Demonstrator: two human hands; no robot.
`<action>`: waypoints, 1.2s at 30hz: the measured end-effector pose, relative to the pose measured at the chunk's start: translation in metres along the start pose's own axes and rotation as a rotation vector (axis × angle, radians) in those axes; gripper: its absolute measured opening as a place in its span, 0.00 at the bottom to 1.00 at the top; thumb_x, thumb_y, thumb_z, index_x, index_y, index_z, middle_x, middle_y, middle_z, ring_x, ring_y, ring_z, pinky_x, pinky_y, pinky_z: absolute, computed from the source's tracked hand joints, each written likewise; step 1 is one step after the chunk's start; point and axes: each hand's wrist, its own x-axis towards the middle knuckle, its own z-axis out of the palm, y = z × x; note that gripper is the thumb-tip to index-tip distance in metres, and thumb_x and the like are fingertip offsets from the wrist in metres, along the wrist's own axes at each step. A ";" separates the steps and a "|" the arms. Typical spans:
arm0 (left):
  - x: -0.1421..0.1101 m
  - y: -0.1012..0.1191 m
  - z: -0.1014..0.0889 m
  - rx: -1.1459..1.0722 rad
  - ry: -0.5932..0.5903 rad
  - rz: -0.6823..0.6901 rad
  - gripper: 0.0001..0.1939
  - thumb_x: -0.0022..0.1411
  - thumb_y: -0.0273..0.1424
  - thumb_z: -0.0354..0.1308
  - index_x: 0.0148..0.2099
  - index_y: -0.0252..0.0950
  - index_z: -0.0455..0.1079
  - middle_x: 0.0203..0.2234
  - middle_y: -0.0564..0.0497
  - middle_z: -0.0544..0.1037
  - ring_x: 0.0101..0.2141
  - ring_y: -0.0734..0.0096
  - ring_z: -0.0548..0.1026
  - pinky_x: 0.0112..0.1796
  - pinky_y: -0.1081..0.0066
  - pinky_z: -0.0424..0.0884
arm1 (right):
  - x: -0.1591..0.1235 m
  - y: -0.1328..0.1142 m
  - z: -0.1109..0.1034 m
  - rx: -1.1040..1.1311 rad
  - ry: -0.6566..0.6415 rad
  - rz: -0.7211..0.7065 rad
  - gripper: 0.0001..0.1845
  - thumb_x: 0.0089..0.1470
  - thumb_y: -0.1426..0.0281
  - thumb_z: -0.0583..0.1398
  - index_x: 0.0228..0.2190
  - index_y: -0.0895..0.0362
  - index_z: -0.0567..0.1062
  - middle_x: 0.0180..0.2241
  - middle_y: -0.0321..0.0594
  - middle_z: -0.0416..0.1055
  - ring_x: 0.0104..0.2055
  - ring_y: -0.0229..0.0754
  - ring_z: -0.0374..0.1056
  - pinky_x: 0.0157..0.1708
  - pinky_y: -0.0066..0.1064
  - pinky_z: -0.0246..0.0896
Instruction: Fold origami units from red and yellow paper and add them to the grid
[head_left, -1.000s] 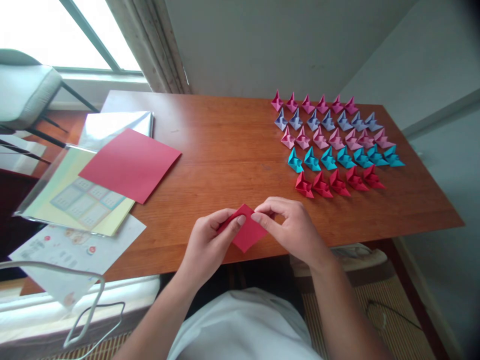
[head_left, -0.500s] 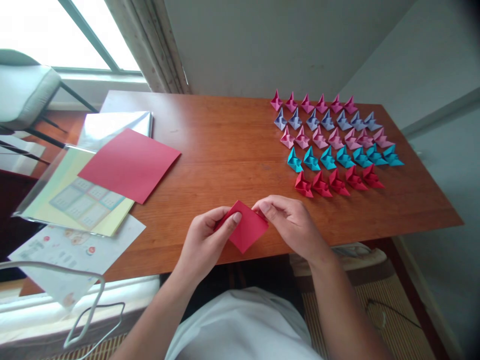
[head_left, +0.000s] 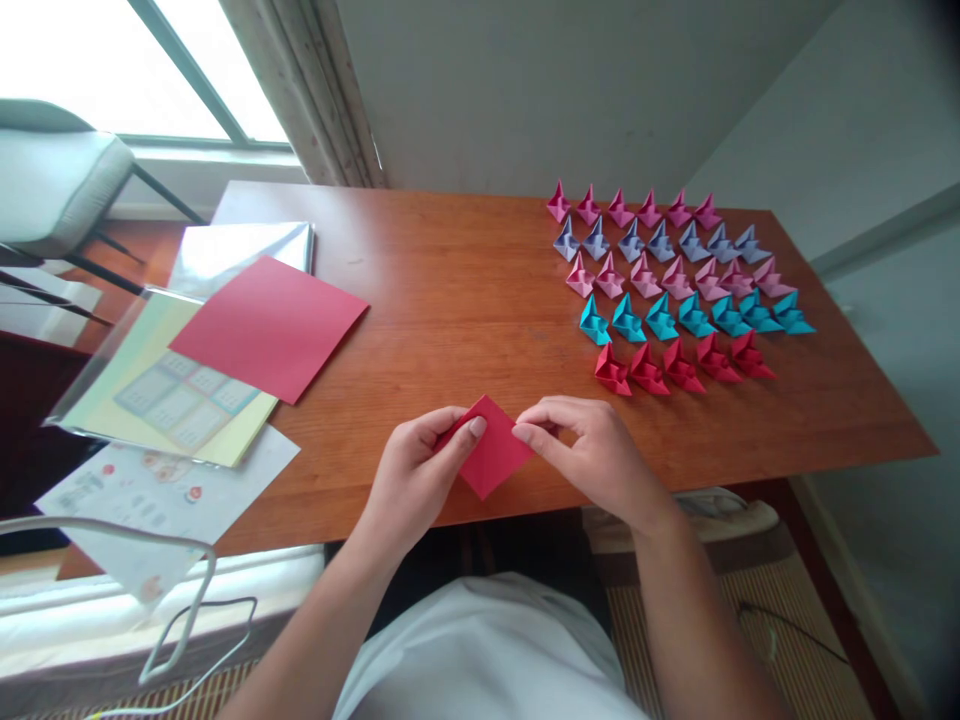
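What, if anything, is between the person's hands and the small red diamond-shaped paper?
Nothing visible. The left hand grips the small red diamond-shaped paper at its left side; the right hand is at its upper right edge. The row of red folded-paper shapes sits farther off to the right.

Wooden table (head_left: 435, 300), at right five rows of folded paper figures (head_left: 677, 282), far to near magenta x6, lavender x7, pink x7, turquoise x7, red x5, at left shiny pack (head_left: 232, 247), clear sleeve (head_left: 176, 395), red sheet (head_left: 274, 325) overlapping both, white printed sheet (head_left: 172, 498)
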 end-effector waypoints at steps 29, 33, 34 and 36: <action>0.005 0.002 -0.019 -0.039 0.059 0.043 0.13 0.61 0.39 0.66 0.40 0.33 0.78 0.27 0.52 0.81 0.26 0.76 0.76 0.30 0.79 0.73 | -0.004 0.013 -0.001 0.024 0.160 0.102 0.06 0.61 0.68 0.60 0.33 0.54 0.76 0.31 0.37 0.76 0.34 0.40 0.71 0.33 0.30 0.64; 0.007 -0.003 -0.022 0.104 0.060 0.115 0.13 0.64 0.39 0.62 0.40 0.33 0.78 0.28 0.51 0.82 0.27 0.72 0.78 0.29 0.76 0.75 | -0.004 0.016 0.000 0.024 0.140 0.129 0.06 0.61 0.67 0.60 0.33 0.54 0.76 0.32 0.37 0.76 0.34 0.40 0.71 0.33 0.30 0.64; 0.007 -0.004 -0.022 0.179 0.062 0.145 0.13 0.65 0.39 0.61 0.41 0.33 0.78 0.28 0.51 0.82 0.27 0.71 0.79 0.30 0.75 0.75 | -0.003 0.018 0.001 0.021 0.136 0.139 0.06 0.61 0.67 0.60 0.33 0.54 0.76 0.32 0.37 0.77 0.34 0.40 0.72 0.33 0.30 0.64; 0.009 -0.008 -0.022 0.420 0.129 0.242 0.12 0.68 0.37 0.57 0.43 0.35 0.78 0.31 0.49 0.83 0.29 0.68 0.80 0.32 0.72 0.76 | 0.000 0.020 0.003 0.000 0.129 0.158 0.06 0.61 0.68 0.60 0.33 0.54 0.76 0.31 0.36 0.76 0.32 0.40 0.71 0.32 0.29 0.64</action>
